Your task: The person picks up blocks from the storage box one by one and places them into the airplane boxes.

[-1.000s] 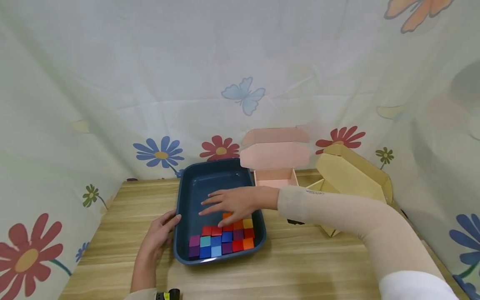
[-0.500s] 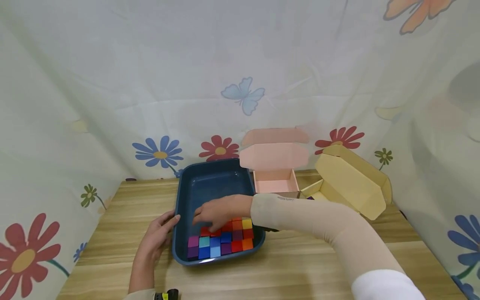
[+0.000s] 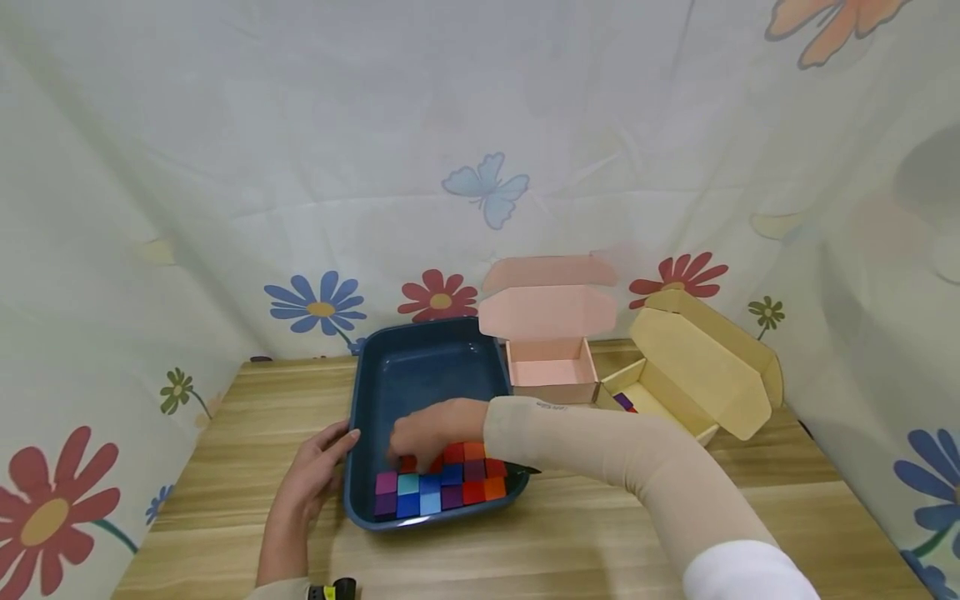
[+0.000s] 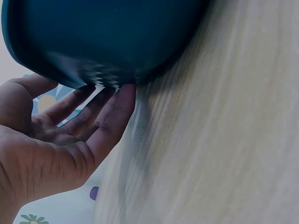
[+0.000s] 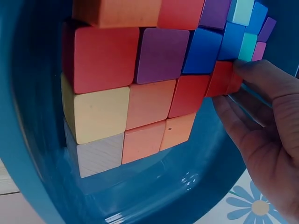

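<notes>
A deep blue plastic tray holds rows of coloured wooden blocks at its near end. My right hand is down inside it, and the right wrist view shows thumb and fingers pinching a red block at the row's end, beside another red block. Blue, teal, purple and orange blocks sit close around it; a yellow block and a pale wood-grained block lie at the other end. My left hand holds the tray's left side, thumb at the rim and fingertips against the outer wall.
An open pink box stands just right of the tray. Further right, an open yellow box contains a few blocks, among them a purple block. A flowered curtain encloses the wooden table.
My right hand has lowered into the tray toward the left, its spread fingers closing at the red blocks. The forearm moved off the yellow box, revealing blocks there. My left hand stays at the rim.
</notes>
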`<action>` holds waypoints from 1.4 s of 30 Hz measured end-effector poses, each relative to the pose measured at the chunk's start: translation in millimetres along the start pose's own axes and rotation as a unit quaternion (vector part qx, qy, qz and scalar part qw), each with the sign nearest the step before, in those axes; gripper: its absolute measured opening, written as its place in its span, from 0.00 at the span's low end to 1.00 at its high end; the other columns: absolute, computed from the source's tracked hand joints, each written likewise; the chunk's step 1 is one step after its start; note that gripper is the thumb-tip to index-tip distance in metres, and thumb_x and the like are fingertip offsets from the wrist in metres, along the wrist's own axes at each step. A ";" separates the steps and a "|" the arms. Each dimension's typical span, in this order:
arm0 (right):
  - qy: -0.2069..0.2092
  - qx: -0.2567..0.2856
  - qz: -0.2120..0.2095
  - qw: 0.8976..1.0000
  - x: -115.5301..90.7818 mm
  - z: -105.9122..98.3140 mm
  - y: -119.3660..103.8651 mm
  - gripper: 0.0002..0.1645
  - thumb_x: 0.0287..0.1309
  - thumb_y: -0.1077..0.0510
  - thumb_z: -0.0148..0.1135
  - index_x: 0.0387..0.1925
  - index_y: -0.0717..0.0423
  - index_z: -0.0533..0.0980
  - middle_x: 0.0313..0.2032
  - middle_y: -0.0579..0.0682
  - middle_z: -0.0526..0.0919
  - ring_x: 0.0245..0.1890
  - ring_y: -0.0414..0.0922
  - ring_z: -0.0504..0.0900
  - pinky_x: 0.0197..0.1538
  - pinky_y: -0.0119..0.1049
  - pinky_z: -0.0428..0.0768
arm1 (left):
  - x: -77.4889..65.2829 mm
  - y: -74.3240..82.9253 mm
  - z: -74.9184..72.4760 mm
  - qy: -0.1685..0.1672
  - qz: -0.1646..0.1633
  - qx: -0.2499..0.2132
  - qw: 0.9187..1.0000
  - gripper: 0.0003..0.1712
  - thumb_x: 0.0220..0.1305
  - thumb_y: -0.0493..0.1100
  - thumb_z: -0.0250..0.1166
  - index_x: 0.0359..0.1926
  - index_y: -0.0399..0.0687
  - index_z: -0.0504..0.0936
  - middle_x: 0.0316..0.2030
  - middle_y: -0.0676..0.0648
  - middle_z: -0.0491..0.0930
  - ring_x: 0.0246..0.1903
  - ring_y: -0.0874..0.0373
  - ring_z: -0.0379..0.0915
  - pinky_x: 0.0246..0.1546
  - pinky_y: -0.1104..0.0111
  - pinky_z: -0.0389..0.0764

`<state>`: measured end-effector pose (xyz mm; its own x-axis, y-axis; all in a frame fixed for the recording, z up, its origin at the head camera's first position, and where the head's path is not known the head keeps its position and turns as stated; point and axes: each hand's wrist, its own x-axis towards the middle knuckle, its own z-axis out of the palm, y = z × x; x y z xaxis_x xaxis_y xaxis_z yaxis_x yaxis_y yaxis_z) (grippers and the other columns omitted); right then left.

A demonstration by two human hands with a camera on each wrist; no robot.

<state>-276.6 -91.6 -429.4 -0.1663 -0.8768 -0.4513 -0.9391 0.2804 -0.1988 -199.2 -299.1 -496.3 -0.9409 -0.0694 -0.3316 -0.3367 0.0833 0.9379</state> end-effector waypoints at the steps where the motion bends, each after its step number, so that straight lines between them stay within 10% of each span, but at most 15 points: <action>1: -0.001 0.002 0.002 1.000 0.2 -0.1 -0.3 0.21 0.65 0.55 0.69 0.59 0.43 0.81 0.50 0.40 0.83 0.44 0.37 0.80 0.53 0.26 0.81 | -0.3 0.1 -0.2 -0.001 0.000 0.000 1.000 0.37 0.76 0.53 0.59 0.77 0.42 0.60 0.70 0.36 0.66 0.54 0.54 0.72 0.49 0.59 0.85; 17: 0.055 -0.003 -0.007 0.998 -4.4 0.5 2.6 0.21 0.62 0.54 0.73 0.56 0.44 0.82 0.48 0.40 0.84 0.44 0.35 0.79 0.46 0.24 0.81 | -0.7 1.6 0.8 0.000 -0.003 0.005 1.000 0.37 0.76 0.52 0.59 0.77 0.42 0.60 0.71 0.35 0.64 0.60 0.48 0.68 0.52 0.57 0.84; 42: 0.109 -0.019 0.048 0.993 -85.0 -26.3 27.7 0.24 0.61 0.55 0.73 0.58 0.51 0.80 0.45 0.45 0.85 0.40 0.37 0.80 0.41 0.21 0.79 | -0.5 -0.2 -0.3 0.000 -0.002 -0.005 1.000 0.38 0.76 0.52 0.59 0.77 0.40 0.60 0.69 0.33 0.65 0.57 0.49 0.73 0.51 0.57 0.84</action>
<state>-296.5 -19.6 -373.7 -0.3137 -0.9113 -0.2667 -0.9255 0.3562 -0.1287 -198.7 -299.3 -496.3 -0.9392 -0.0695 -0.3361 -0.3408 0.0730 0.9373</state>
